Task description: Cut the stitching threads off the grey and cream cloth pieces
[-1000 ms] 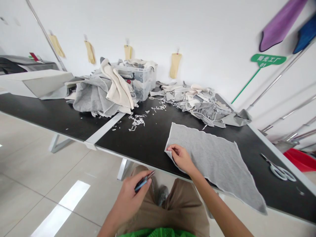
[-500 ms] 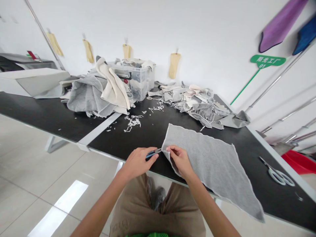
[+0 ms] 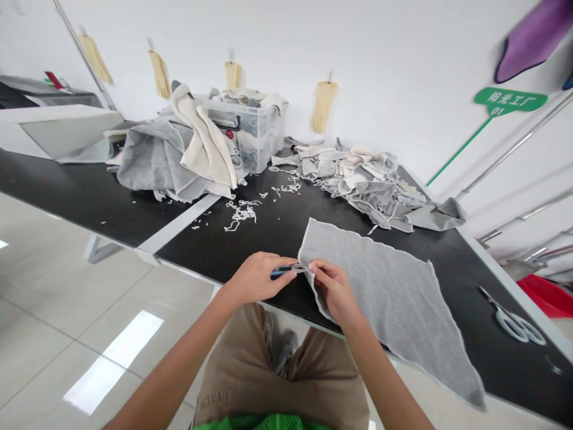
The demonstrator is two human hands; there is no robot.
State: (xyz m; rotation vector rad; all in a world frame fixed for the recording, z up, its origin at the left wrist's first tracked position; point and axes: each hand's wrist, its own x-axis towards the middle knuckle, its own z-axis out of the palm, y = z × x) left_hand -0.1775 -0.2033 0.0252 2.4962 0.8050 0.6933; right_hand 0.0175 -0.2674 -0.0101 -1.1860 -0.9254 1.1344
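A grey piece of fabric (image 3: 385, 292) lies flat on the black table (image 3: 250, 245), one corner hanging over the near edge. My right hand (image 3: 333, 289) pinches its left edge between thumb and fingers. My left hand (image 3: 257, 278) holds a small blue-handled cutter (image 3: 286, 270), whose metal tip touches the fabric edge right beside my right fingertips. Both hands sit at the table's front edge, above my knees.
Large scissors (image 3: 514, 319) lie at the right edge. Heaps of grey and cream cloth (image 3: 179, 155), a clear bin (image 3: 255, 134) and a scrap pile (image 3: 367, 185) fill the back. White thread trimmings (image 3: 242, 215) are scattered mid-table. A red tub (image 3: 544, 292) stands at the right.
My left hand rose from my lap with the cutter and brought its tip to the fabric edge held by my right hand. The view shifted slightly.
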